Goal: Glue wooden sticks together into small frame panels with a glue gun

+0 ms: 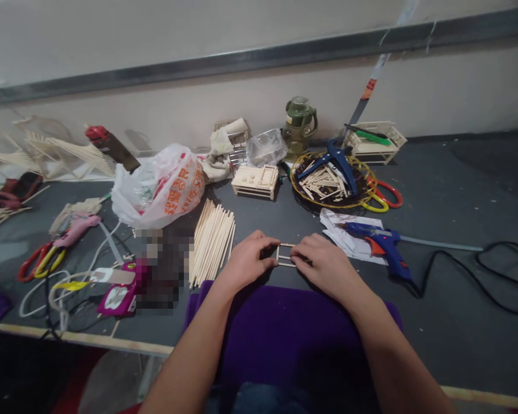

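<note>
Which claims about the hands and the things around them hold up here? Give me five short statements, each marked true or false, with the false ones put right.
1. The left hand and the right hand both hold a small stick frame. True.
2. The blue glue gun lies to the left of both hands. False: it lies to their right, partly on white paper.
3. A bundle of loose sticks lies on the dark tabletop, to the left of the frame. True.
4. The yellow-rimmed basket holds short stick pieces. True.
5. The green jug stands in front of the basket. False: it stands behind it, by the wall.
</note>
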A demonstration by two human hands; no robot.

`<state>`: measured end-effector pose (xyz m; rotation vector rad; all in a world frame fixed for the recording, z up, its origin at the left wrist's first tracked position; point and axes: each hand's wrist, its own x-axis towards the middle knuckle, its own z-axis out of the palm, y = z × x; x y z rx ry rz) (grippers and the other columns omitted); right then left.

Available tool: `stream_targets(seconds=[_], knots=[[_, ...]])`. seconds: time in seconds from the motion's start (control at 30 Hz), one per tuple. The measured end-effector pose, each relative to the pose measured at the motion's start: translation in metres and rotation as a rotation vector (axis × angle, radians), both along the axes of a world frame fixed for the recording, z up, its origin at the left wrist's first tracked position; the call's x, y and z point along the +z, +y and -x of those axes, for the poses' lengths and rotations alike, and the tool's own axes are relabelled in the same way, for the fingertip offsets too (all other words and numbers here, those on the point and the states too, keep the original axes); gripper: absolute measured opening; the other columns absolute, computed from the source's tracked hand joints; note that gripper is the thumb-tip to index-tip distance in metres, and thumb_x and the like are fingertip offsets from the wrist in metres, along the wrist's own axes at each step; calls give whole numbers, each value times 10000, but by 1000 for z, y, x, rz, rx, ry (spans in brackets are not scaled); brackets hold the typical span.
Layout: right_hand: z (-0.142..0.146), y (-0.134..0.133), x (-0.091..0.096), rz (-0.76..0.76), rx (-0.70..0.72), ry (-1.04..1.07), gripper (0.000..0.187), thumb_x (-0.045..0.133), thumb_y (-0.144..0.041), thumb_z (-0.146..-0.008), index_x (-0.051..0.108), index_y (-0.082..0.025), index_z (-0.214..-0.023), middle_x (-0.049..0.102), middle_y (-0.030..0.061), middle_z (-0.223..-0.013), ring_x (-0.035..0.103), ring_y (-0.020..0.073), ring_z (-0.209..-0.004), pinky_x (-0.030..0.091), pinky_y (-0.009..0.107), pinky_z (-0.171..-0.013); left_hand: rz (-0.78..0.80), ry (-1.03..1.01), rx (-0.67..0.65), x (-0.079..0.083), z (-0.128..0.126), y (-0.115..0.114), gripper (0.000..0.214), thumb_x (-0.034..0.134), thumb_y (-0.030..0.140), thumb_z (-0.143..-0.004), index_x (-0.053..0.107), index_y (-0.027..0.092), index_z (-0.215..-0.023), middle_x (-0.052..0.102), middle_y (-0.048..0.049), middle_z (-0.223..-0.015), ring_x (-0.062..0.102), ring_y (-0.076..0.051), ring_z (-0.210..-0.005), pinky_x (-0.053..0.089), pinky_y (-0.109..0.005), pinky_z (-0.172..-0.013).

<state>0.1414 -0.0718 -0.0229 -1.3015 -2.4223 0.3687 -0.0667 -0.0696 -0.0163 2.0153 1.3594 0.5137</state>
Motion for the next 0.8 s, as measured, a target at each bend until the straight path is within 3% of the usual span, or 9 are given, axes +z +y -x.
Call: stream_targets(seconds=[0.8], knots=[[5, -1, 0, -57, 27, -117, 165, 489, -224, -903, 594, -196, -778, 580, 27, -764, 487, 180, -812, 331, 287, -658, -17, 16, 10, -1, 0, -1, 390, 700, 223, -746, 618, 273, -1124, 568, -7, -960, 559, -174, -912, 449, -317, -808]])
